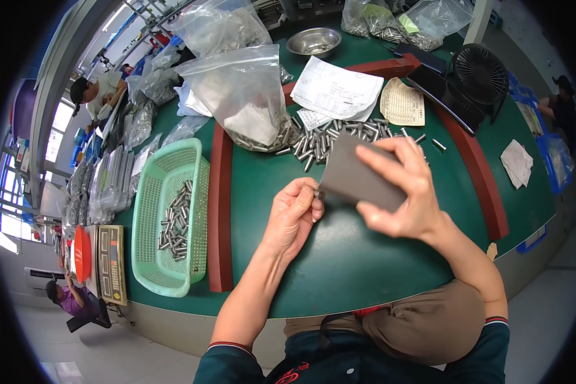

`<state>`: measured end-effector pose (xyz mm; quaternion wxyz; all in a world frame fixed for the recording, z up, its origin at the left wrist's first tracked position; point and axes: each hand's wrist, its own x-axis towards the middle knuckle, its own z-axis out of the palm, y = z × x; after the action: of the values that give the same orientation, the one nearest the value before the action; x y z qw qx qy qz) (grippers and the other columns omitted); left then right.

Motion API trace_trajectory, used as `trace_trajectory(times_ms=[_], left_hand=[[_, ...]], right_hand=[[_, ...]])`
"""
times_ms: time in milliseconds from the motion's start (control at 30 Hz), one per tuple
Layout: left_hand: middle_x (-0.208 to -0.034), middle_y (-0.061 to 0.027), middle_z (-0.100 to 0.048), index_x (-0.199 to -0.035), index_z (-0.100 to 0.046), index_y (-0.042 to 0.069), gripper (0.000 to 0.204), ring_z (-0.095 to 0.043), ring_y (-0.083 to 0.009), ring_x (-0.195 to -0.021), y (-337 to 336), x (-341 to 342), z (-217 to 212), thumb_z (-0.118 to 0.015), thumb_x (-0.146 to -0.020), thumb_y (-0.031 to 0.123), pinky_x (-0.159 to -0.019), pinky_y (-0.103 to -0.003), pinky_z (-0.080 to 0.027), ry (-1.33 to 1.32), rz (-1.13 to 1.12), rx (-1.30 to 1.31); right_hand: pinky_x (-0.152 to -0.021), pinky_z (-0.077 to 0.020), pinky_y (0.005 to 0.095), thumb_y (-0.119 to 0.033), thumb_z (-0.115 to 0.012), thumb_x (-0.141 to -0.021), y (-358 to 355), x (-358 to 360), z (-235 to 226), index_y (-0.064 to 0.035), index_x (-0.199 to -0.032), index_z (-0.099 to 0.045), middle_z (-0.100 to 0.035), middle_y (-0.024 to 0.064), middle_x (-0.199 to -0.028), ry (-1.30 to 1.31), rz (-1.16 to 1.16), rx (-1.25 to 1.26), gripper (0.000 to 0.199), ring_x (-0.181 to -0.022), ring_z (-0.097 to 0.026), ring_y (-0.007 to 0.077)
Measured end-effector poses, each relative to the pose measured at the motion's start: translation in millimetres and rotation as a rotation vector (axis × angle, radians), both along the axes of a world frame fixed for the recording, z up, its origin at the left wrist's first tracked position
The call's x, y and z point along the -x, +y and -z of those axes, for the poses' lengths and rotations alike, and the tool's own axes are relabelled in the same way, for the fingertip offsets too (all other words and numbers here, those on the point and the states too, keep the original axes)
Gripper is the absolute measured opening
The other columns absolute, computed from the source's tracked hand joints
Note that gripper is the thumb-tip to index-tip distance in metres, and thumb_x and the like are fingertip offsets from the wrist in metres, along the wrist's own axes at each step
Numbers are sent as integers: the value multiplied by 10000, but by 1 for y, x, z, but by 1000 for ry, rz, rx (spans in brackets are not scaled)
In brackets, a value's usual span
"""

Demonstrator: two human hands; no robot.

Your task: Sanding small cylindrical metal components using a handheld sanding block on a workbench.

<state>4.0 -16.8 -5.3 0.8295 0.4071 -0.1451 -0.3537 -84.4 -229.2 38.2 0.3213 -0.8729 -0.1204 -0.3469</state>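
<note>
My left hand (292,214) pinches a small metal pin (317,193) between its fingertips over the green table (339,256). My right hand (406,189) grips a flat grey abrasive sheet (355,176) and presses its edge against the pin's tip. Just beyond both hands lies a heap of loose metal pins (329,137). A mint-green plastic basket (166,217) with several pins in it stands to the left of my left hand.
Clear bags of pins (243,96) lie behind the heap. Papers (336,89), a steel bowl (313,41) and a black fan (480,73) stand farther back. A scale (111,264) sits left of the basket. Red strips (220,211) frame the work area. Other people sit at the far left.
</note>
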Motion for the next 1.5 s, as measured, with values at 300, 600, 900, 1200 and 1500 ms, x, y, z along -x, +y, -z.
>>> trace_trajectory(times_ms=[300,600,900,1200,1500], left_hand=[[-844,-19,-615,-1029,-610,49,153,-535,-102,-678,0,2,-4,-628,-958,184,-621,-223,-434,-53,-29,44],[-923,-23,-637,-1069,-597,50,208,-563,-103,-756,-5,2,-1,-670,-921,177,-684,-244,-475,11,-43,15],[-771,0,-463,-962,-528,71,195,-434,-98,-690,-2,-3,0,-587,-978,256,-615,-216,-378,308,120,234],[-867,10,-597,-1038,-563,80,159,-624,-83,-841,-2,3,-1,-644,-927,161,-801,-275,-568,379,100,108],[-789,3,-550,-990,-586,44,205,-575,-112,-723,-16,17,-30,-642,-938,235,-733,-271,-530,399,-153,-252]], right_hand=[[-837,-418,400,-191,-744,-556,-2,-8,9,-18,-1177,-660,-589,163,-1062,91,160,21,651,-922,-557,310],[-862,-399,410,-213,-751,-573,6,-7,3,-41,-1177,-662,-587,144,-1066,45,96,13,634,-953,-552,307],[-867,-391,392,-239,-777,-575,-1,-6,10,-27,-1140,-682,-559,138,-1049,111,175,-62,611,-972,-527,287],[-767,-391,397,-278,-740,-534,28,2,3,-80,-1178,-670,-597,165,-1118,-166,-217,224,678,-854,-557,271],[-781,-390,412,-291,-743,-520,22,8,-7,-102,-1185,-664,-600,161,-1126,-139,-223,212,696,-882,-566,280]])
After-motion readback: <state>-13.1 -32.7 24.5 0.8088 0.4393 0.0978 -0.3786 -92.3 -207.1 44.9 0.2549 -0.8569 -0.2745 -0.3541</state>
